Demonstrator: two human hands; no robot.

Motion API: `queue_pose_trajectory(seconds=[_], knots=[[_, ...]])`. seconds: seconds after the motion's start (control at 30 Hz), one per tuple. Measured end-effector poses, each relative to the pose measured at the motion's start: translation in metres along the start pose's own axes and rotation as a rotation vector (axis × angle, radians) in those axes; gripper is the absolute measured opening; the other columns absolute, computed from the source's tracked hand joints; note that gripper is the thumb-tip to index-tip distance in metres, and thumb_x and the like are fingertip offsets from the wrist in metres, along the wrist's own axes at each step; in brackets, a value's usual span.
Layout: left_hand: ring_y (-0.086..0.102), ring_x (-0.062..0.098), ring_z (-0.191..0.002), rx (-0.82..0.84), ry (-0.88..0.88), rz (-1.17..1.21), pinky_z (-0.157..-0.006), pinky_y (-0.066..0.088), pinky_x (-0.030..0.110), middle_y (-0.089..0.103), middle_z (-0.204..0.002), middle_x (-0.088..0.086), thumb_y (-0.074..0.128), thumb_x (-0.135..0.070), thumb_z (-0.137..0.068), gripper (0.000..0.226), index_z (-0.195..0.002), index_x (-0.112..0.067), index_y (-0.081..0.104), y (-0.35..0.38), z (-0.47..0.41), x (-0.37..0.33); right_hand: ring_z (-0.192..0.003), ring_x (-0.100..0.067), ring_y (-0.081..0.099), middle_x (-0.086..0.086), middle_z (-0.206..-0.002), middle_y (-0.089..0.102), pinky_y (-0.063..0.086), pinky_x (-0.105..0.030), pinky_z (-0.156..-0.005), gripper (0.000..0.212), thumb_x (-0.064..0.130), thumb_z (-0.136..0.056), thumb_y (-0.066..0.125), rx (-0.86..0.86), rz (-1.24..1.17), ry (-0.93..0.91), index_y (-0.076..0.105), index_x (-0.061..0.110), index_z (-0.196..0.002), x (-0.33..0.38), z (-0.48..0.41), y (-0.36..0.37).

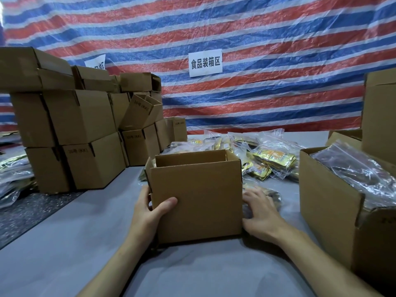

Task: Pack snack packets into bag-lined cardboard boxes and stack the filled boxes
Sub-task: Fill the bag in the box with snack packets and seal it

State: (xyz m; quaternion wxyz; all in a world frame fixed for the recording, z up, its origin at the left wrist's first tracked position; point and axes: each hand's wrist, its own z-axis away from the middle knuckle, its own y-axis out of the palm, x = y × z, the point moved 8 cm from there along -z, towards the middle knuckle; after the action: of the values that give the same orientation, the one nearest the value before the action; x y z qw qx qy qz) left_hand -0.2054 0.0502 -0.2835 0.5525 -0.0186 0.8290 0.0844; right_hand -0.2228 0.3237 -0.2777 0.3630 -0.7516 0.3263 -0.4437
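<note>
Cardboard box (197, 196), matte brown and square-edged, is gripped by left hand (150, 213).

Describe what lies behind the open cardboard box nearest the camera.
Behind the open box, clear bags of yellow snack packets lie heaped on the grey table, with the striped tarp beyond. The box hides the heap's near part.

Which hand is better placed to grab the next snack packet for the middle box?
Likely the right hand: it rests, fingers spread, beside the box, right by the snack packets heaped on that side. The left hand grips the box's left corner, steadying it.
</note>
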Motion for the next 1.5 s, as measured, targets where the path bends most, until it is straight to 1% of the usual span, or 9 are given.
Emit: queue_pose_trajectory(seconds=[0.07, 0.17, 0.3, 0.4, 0.6, 0.9, 1.1, 1.33, 1.5], knots=[[0.074, 0.020, -0.097, 0.006, -0.001, 0.004, -0.067, 0.061, 0.028, 0.073, -0.112, 0.000, 0.084, -0.054, -0.052, 0.075, -0.120, -0.032, 0.061, 0.000, 0.000, -0.001, -0.143, -0.009, 0.021, 0.026, -0.121, 0.043, 0.014, -0.035, -0.119, 0.068, 0.048, -0.067, 0.044, 0.092, -0.004, 0.037, 0.063, 0.033, -0.130, -0.002, 0.001, 0.004], [0.074, 0.021, -0.098, 0.002, -0.012, 0.008, -0.068, 0.061, 0.029, 0.072, -0.115, 0.004, 0.084, -0.054, -0.052, 0.078, -0.122, -0.030, 0.061, 0.000, 0.000, -0.001, -0.136, -0.008, 0.040, 0.038, -0.106, 0.047, 0.030, -0.044, -0.117, 0.033, 0.039, -0.070, 0.061, 0.126, -0.096, 0.068, 0.065, 0.043, -0.102, -0.007, 0.001, 0.004], [0.074, 0.020, -0.097, -0.007, -0.007, -0.036, -0.068, 0.061, 0.028, 0.069, -0.120, 0.007, 0.083, -0.058, -0.050, 0.085, -0.126, -0.027, 0.059, -0.001, 0.000, 0.000, -0.121, -0.014, 0.058, 0.014, -0.109, 0.069, 0.045, -0.043, -0.106, 0.023, 0.010, -0.087, 0.062, 0.012, -0.060, 0.093, 0.076, 0.023, -0.099, -0.015, -0.001, 0.003], [0.074, 0.019, -0.095, -0.017, -0.003, -0.037, -0.067, 0.061, 0.028, 0.069, -0.119, 0.007, 0.084, -0.057, -0.050, 0.085, -0.126, -0.027, 0.060, -0.001, 0.001, -0.001, -0.110, -0.020, 0.057, 0.002, -0.104, 0.066, 0.045, -0.043, -0.097, 0.017, 0.013, -0.095, 0.057, -0.218, -0.014, 0.056, 0.074, 0.017, -0.098, -0.008, 0.000, -0.013], [0.074, 0.018, -0.094, -0.015, -0.013, -0.028, -0.069, 0.061, 0.030, 0.070, -0.118, 0.006, 0.086, -0.058, -0.047, 0.085, -0.124, -0.030, 0.061, 0.000, 0.000, 0.000, -0.059, -0.008, 0.061, 0.001, -0.071, 0.069, 0.047, -0.032, -0.057, 0.024, 0.015, -0.104, 0.043, -0.709, -0.565, 0.225, 0.057, 0.016, -0.085, -0.022, 0.017, -0.052], [0.072, 0.010, -0.094, 0.015, -0.018, -0.051, -0.069, 0.061, 0.026, 0.068, -0.117, -0.002, 0.085, -0.064, -0.045, 0.098, -0.133, -0.035, 0.055, 0.003, 0.001, -0.002, -0.084, -0.027, 0.047, -0.007, -0.084, 0.050, 0.037, -0.043, -0.077, 0.023, 0.025, -0.105, 0.039, -0.777, -0.821, 0.452, 0.055, 0.013, -0.093, -0.030, 0.007, -0.048], [0.069, 0.006, -0.101, 0.032, -0.006, -0.028, -0.076, 0.062, 0.030, 0.069, -0.117, -0.007, 0.085, -0.061, -0.046, 0.093, -0.130, -0.038, 0.055, 0.004, 0.002, -0.003, -0.068, -0.023, 0.051, -0.007, -0.068, 0.059, 0.037, -0.031, -0.061, 0.023, 0.010, -0.085, 0.072, -0.666, -0.665, 0.494, 0.058, 0.011, -0.067, -0.003, -0.012, -0.080], [0.067, 0.020, -0.110, 0.088, -0.007, -0.016, -0.090, 0.060, 0.046, 0.067, -0.123, 0.003, 0.084, -0.057, -0.045, 0.097, -0.134, -0.030, 0.055, 0.008, 0.003, -0.005, -0.073, -0.019, 0.060, -0.011, -0.094, 0.066, 0.045, -0.029, -0.056, 0.007, 0.013, -0.092, 0.066, -0.841, -0.450, 0.411, 0.061, 0.012, -0.096, 0.037, -0.036, -0.162], [0.068, 0.024, -0.111, 0.137, -0.006, -0.022, -0.091, 0.060, 0.049, 0.069, -0.122, 0.002, 0.085, -0.056, -0.049, 0.093, -0.133, -0.031, 0.055, 0.011, 0.004, -0.003, -0.097, -0.033, 0.069, -0.014, -0.107, 0.068, 0.061, -0.054, -0.081, 0.018, 0.013, -0.093, 0.066, -0.788, -0.500, 0.394, 0.060, 0.008, -0.109, 0.055, -0.049, -0.195]])
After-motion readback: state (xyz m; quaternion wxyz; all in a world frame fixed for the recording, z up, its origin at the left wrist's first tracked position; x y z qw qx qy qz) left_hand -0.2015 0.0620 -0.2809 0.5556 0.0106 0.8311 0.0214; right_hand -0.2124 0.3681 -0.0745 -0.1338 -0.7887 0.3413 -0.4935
